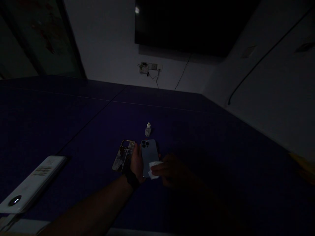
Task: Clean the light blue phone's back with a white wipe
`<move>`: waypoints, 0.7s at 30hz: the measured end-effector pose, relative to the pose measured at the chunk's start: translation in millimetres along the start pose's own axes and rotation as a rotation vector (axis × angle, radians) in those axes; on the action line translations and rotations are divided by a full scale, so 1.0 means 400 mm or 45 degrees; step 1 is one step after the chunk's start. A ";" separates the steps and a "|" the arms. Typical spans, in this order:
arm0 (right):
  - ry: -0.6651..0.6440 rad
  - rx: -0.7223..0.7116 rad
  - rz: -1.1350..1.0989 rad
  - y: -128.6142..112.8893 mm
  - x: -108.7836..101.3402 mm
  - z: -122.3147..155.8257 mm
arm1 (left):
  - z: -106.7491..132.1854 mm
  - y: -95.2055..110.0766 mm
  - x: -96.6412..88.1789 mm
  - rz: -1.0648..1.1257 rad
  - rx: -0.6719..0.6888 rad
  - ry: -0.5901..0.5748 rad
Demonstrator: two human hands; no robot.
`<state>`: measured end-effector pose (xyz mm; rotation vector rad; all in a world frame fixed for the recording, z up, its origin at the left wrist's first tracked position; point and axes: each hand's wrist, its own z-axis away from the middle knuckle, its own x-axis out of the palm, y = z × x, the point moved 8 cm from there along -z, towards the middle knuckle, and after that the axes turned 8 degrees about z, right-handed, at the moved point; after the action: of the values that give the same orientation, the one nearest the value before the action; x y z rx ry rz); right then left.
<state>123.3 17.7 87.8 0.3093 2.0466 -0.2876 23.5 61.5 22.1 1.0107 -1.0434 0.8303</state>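
My left hand [136, 164] is wrapped round a smartphone [149, 152], its back and camera lenses facing up. A dark band circles the left wrist. In my right hand [166, 168] a white wipe [153, 175] is pinched and lies against the lower part of the phone's back. Just left of my left hand, a patterned phone case [122, 157] with a camera cutout rests on the dark blue surface. Beyond the phone stands a small dropper bottle [148, 130] with a white top.
A white power bank [31, 182] with a lit round display lies at the left on the blue surface [98, 131]. On the far wall are power sockets [150, 66] with cables, below a large dark screen [187, 26]. The room is very dim.
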 end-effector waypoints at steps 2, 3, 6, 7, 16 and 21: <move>0.017 0.057 0.031 0.019 -0.010 0.008 | 0.004 0.009 -0.002 0.012 0.060 0.055; 0.009 0.075 0.026 0.026 -0.014 0.012 | 0.007 0.014 -0.002 0.017 0.091 0.077; -0.049 0.069 -0.041 0.023 -0.007 0.014 | 0.010 0.011 0.005 0.017 0.080 0.081; -0.074 0.038 -0.053 0.014 0.002 0.010 | 0.009 0.008 0.006 0.020 0.059 0.074; -0.102 0.108 -0.079 0.031 0.025 0.021 | 0.006 0.006 -0.003 0.022 0.066 0.056; -0.059 0.198 -0.029 0.055 0.022 0.030 | 0.002 0.003 -0.006 -0.009 0.037 0.044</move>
<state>136.6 35.4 72.8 0.3716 1.9874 -0.4653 21.4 61.1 20.1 1.0209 -1.0004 0.8564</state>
